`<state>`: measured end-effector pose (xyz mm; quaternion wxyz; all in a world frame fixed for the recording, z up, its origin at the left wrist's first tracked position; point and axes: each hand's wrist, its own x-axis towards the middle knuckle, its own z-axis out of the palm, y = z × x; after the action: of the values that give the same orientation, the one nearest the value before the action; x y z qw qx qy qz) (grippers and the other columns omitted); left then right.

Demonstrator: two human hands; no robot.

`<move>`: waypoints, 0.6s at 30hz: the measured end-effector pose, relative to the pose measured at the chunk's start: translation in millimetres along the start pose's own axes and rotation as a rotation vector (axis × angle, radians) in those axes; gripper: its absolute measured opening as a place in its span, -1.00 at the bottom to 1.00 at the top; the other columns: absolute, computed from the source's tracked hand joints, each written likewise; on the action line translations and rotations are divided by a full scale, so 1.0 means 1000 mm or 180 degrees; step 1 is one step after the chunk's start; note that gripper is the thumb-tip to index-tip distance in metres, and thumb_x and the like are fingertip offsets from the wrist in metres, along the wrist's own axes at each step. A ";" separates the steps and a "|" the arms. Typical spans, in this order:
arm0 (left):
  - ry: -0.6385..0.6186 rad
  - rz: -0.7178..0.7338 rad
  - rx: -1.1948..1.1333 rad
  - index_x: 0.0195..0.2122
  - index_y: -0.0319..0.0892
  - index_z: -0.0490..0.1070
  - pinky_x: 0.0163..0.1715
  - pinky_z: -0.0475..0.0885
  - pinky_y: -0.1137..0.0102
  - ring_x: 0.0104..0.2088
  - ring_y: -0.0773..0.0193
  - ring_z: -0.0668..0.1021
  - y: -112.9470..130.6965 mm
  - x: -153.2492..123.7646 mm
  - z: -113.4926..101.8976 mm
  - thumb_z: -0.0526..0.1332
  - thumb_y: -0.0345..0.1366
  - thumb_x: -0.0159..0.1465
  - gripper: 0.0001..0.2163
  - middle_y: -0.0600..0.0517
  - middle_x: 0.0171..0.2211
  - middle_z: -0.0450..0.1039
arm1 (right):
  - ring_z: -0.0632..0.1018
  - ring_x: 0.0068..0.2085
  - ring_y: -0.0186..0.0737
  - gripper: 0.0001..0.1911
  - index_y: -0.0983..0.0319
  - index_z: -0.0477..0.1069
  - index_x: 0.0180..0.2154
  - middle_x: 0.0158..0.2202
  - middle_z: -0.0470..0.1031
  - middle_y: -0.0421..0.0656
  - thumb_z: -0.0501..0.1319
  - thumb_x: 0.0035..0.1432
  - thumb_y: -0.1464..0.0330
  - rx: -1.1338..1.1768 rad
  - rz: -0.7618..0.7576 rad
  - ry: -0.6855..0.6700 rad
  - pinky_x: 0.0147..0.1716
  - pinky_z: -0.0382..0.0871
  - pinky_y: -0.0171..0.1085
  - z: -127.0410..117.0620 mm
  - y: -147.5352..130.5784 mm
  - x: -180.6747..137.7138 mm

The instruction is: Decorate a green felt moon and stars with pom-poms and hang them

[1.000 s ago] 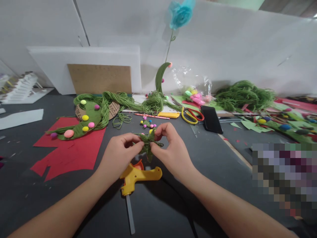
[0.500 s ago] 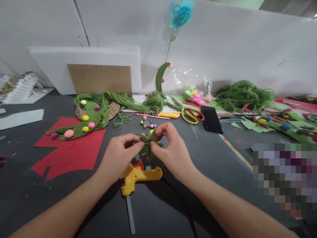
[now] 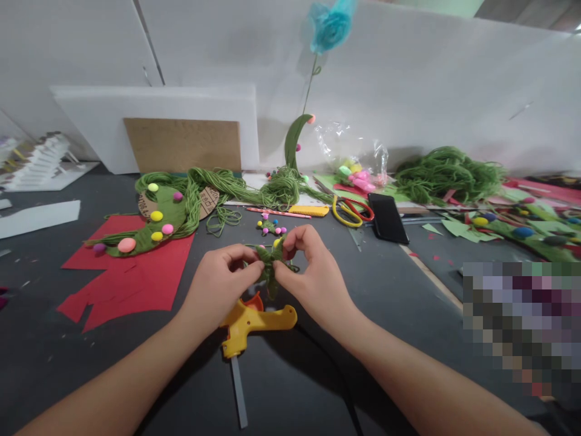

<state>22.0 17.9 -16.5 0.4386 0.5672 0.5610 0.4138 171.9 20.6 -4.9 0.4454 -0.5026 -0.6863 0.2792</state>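
Note:
Both my hands pinch a small green yarn-covered leaf piece (image 3: 271,266) above the dark table. My left hand (image 3: 220,287) grips its left side between thumb and fingers. My right hand (image 3: 311,275) pinches its right side and top, fingers curled. A yellow glue gun (image 3: 254,322) lies on the table right under my hands, with a clear glue stick (image 3: 238,390) poking toward me. Just beyond the piece lies a small green sprig with coloured pompoms (image 3: 271,227).
Red paper (image 3: 127,278) lies at the left with a green leaf shape dotted with pompoms (image 3: 154,227). Green yarn (image 3: 236,188), a pencil (image 3: 276,212), a yellow comb (image 3: 309,211), scissors (image 3: 351,212), a black phone (image 3: 387,218) and a bag of pompoms (image 3: 356,163) sit behind. A blue paper flower (image 3: 331,27) stands against the white wall.
My hands have squeezed the green piece slightly closer together; almost nothing else has moved.

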 end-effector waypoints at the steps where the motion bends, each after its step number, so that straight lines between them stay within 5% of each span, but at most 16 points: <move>1: -0.0002 0.0017 -0.0008 -0.51 -0.19 0.44 -0.43 0.31 0.44 -0.49 0.33 0.40 0.000 0.000 0.000 0.21 -0.27 0.02 -0.90 0.09 -0.53 0.39 | 0.31 -0.37 -0.27 -0.78 0.16 0.11 -0.41 -0.44 0.24 -0.29 0.11 -0.12 0.52 0.0000 0.0001 0.0001 -0.29 0.18 -0.21 0.000 0.000 0.000; 18: -0.0011 0.0024 0.0005 -0.54 -0.19 0.44 -0.44 0.30 0.45 -0.49 0.33 0.40 0.000 0.001 0.000 0.22 -0.26 0.02 -0.89 0.09 -0.54 0.40 | 0.31 -0.36 -0.26 -0.79 0.16 0.11 -0.41 -0.45 0.23 -0.29 0.11 -0.12 0.50 0.0019 0.0032 0.0000 -0.31 0.19 -0.21 -0.001 0.001 0.001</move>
<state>21.7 19.3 -16.2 0.4375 0.5703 0.5585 0.4140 172.9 21.9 -5.1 0.4455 -0.5048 -0.6829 0.2835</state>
